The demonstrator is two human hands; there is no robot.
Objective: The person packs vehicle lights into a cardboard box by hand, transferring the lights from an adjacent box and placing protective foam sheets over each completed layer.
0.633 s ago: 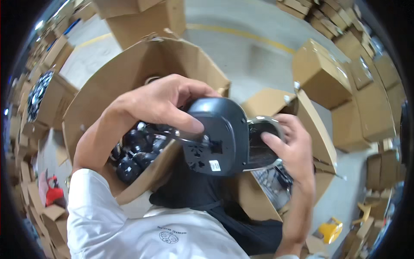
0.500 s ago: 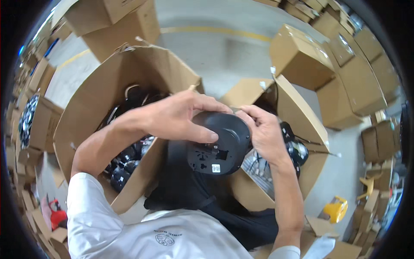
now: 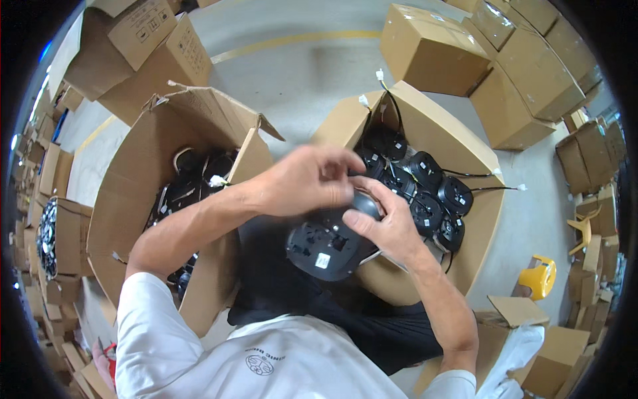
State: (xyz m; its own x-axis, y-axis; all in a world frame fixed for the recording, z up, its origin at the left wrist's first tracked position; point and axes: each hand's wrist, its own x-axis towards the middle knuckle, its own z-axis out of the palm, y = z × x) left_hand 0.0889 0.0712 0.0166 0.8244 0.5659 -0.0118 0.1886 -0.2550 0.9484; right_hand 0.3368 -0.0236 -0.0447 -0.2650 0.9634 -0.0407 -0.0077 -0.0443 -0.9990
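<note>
- Since the earlier picture, both hands had come down and toward the right, carrying the round black part [image 3: 329, 243] lower in front of the person's lap, and the view had swung so that the right-hand box showed its whole load.
- Left hand [image 3: 307, 181] lay over the far edge of the round black part, fingers curled down onto it, closed on its rim.
- Right hand [image 3: 389, 223] gripped the part's right side, thumb pressed on its flat face and fingers wrapped behind, so the grip was closed around it.
- Round black part sat between the two hands, tilted with its flat underside and a small white label facing up, held just above the near edge of the right-hand box.
- Right-hand cardboard box [image 3: 465, 156] stood open, packed with similar black round parts [image 3: 425, 189] with wires trailing over its rim.
- Left-hand cardboard box [image 3: 143, 179] also stood open, dark parts lying in it beneath the left forearm.
- Closed cartons [image 3: 432, 46] were stacked on the grey floor at the far side, and a yellow stool [image 3: 539, 276] stood at the near right.
</note>
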